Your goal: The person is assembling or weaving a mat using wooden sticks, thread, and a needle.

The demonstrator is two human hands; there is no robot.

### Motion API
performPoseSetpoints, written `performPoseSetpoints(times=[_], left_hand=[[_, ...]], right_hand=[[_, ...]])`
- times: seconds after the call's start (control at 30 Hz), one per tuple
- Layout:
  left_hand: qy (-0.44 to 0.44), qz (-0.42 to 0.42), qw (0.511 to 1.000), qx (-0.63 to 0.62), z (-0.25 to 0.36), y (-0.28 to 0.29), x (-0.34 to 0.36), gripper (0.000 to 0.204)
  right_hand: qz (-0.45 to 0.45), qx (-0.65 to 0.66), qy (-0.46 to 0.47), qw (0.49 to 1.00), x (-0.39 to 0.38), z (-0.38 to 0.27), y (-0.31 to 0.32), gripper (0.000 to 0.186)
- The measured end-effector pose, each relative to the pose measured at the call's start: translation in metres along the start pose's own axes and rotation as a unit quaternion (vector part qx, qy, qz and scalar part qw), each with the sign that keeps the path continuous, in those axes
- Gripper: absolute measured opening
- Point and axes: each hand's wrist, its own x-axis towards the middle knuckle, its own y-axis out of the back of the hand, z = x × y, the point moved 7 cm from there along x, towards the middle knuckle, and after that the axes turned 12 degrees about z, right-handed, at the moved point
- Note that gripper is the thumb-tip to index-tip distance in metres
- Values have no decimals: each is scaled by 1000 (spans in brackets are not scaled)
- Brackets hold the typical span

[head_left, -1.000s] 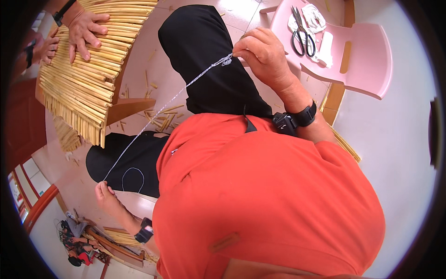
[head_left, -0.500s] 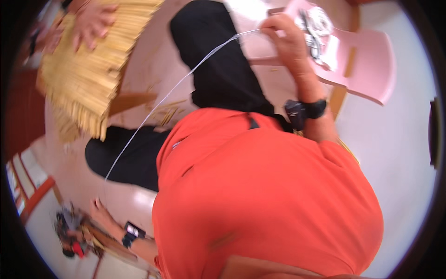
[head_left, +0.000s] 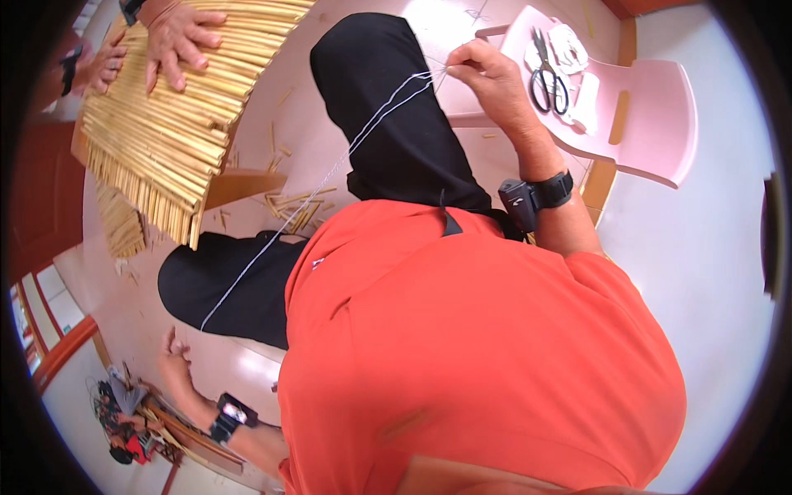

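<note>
My right hand (head_left: pixel 488 76) is raised at the upper right and closed, its thumb and fingertips pinching a thin white string (head_left: pixel 360 140). The string runs slackly in two strands across my black-trousered legs, down toward my left hand (head_left: pixel 175 361) at the lower left. My left fingers are curled, with the index finger sticking up. Close to that hand the string fades against the pale floor, so its end is hard to see. At the upper left, another person's two hands (head_left: pixel 181 41) rest on a mat of yellow reed-like sticks (head_left: pixel 165 124).
Black-handled scissors (head_left: pixel 548 85) and white string bundles (head_left: pixel 568 48) lie on a pink chair (head_left: pixel 656 124) at the right. Short stick offcuts (head_left: pixel 301 208) are scattered on the floor beneath the mat. Cluttered items (head_left: pixel 124 417) stand at the lower left.
My right hand has moved slightly left and down with the string. The string now shows as two separate strands and hangs straighter. My left index finger points up more.
</note>
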Motion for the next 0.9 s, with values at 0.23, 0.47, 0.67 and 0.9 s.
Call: performPoseSetpoints(times=[0.23, 0.47, 0.67, 0.9], left_hand=[[-301, -121, 899, -294, 379, -24, -143, 32], [-323, -290, 799, -416, 492, -135, -184, 45], [-183, -422, 767, -448, 499, -164, -167, 17], [-258, -341, 810, -401, 510, -140, -162, 12]], right_hand=[[-1, -4, -15, 1000, 3, -33, 11, 6], [8, 69, -3, 998, 6, -62, 10, 7], [22, 78, 20, 996, 8, -59, 9, 7], [24, 47, 79, 996, 24, -59, 0, 3]])
